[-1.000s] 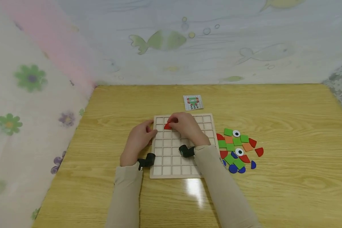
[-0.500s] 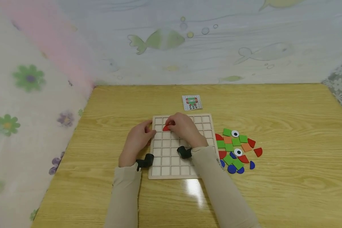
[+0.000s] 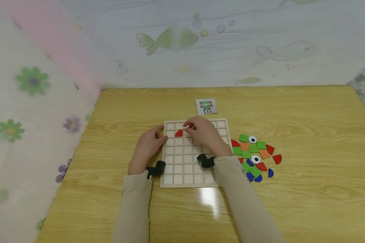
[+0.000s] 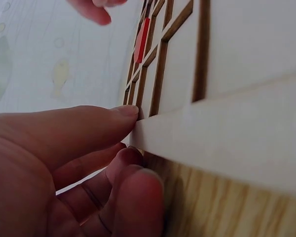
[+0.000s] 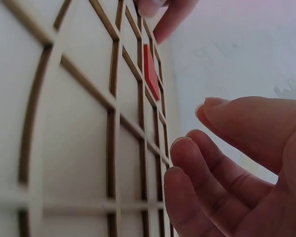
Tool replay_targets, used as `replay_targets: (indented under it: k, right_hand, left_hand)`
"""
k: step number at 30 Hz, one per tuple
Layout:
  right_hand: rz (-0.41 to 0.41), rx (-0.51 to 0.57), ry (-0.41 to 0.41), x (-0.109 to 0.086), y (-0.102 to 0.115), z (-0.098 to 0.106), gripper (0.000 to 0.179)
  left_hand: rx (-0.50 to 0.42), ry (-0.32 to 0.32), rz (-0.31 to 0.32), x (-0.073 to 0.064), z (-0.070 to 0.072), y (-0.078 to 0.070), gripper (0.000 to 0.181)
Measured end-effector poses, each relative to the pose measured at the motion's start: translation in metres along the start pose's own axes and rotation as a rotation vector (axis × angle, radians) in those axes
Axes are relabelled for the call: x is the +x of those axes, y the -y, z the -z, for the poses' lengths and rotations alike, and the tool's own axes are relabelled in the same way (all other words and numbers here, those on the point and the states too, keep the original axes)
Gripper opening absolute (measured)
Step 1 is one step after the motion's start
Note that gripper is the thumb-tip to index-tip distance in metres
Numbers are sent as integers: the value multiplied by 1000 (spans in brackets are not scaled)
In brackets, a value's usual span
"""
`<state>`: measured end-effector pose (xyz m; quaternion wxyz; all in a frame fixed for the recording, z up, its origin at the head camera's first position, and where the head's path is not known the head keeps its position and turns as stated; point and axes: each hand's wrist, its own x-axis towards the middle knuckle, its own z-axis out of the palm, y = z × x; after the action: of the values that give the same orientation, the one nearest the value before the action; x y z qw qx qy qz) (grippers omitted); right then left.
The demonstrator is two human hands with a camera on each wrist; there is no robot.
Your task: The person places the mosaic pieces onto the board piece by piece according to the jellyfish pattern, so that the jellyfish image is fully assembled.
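Observation:
A wooden grid board [image 3: 178,168] lies on the table before the person. One red quarter-circle piece [image 3: 179,133] sits in a cell of its second row, near the left side. The left hand [image 3: 149,145] holds the board's left edge; in the left wrist view its thumb [image 4: 103,123] lies on the rim and the other fingers curl against the side. Just right of the red piece, the right hand [image 3: 205,133] hovers over the board with nothing in it. Its thumb and fingers [image 5: 187,158] stand apart in the right wrist view, away from the red piece [image 5: 150,74].
Several loose pieces lie right of the board, among them green squares [image 3: 253,148], orange squares [image 3: 264,154], red quarter-circles [image 3: 277,159], blue half-circles [image 3: 270,173] and round eye pieces [image 3: 252,139]. A small pattern card [image 3: 206,106] lies beyond the board. A painted wall [image 3: 182,67] borders the table's back edge.
The right hand has let go of the red quarter-circle and moved slightly right, leaving the piece on the board. The left hand has stayed at the board's left edge.

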<state>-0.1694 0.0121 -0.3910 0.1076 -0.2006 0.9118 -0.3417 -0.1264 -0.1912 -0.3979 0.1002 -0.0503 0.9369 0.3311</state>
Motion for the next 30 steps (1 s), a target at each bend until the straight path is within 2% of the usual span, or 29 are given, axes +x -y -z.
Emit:
replay_targets:
  k: [8,14,24,30]
  right_hand:
    - [-17,16,-3,-15,-14,15,21]
    - [-79,43,-33,-31,-34,24,23]
    - [-183,134,-74,-49,-66,50,31]
    - [-210,129,-113,-61,-84,67,35]
  left_hand:
    - [6,2,-12,0,2,-1,50]
    - [-17,14,10,-2,0,-1,50]
    - [-21,10,-4,0,-2,0,50]
    - [-18,17,5,-2,-1,1,51]
